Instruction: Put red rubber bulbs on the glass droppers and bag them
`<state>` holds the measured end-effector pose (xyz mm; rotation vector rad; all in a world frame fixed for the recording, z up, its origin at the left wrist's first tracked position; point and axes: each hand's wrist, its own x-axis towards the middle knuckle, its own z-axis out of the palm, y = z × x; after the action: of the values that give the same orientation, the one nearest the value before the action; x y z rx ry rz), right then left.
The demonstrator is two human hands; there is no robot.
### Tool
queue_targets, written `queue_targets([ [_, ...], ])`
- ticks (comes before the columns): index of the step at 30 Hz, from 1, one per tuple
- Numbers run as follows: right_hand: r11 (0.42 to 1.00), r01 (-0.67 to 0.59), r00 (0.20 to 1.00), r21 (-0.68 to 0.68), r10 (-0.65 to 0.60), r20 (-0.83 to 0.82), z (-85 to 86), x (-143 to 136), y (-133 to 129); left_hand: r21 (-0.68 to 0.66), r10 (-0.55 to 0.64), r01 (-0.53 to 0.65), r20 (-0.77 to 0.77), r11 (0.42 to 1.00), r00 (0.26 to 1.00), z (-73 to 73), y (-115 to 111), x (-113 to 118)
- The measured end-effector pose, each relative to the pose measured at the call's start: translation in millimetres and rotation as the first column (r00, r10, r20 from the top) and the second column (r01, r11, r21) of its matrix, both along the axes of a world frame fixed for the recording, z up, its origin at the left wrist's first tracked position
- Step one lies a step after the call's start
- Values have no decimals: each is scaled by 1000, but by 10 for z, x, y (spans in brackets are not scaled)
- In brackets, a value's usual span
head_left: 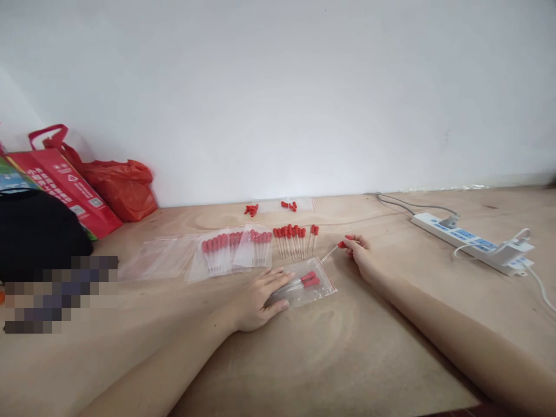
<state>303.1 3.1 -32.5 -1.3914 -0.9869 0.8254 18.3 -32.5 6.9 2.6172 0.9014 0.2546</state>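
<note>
A clear zip bag point(324, 286) lies on the table with a few red-bulbed glass droppers point(310, 279) inside. My left hand point(260, 298) rests flat over the bag's left end, fingers stretched out. Between the fingertips of my right hand point(358, 252) is another dropper point(341, 245), pinched at its red bulb. Its glass tube slants down left, with the tip at the bag's red-lined mouth. Beyond the bag, several loose droppers point(290, 233) lie in a row, two of them a little apart on the right. To their left are filled bags point(215, 252) of droppers.
Flat plastic bags point(161, 255) lie left of the filled ones. Loose red bulbs point(251, 210) sit near the wall, some on another bag point(270, 205). A power strip point(467, 240) with cables stands right. Red bags point(121, 185) and a black object point(41, 231) occupy the left.
</note>
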Motion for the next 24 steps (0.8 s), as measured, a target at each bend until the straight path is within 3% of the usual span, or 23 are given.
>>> queue_targets([
  [4,978,-201,980,50,201,3,-1,-93,-125,0,3,-3,-20,1000,1000,0,-2,-3],
  [8,889,-457,855,25,431,287,22,-92,-183,12,-4,5,-30,1000,1000,-6,3,0],
  [14,832,-538,713,133,365,599,6,-175,-104,21,-13,14,-31,1000,999,-4,13,8],
  [21,879,-477,595,26,301,745,-9,-340,-135,23,-20,21,-28,1000,999,-15,20,10],
  [24,837,-547,509,-15,346,788,35,-322,-180,17,-37,38,-28,999,999,-11,24,6],
])
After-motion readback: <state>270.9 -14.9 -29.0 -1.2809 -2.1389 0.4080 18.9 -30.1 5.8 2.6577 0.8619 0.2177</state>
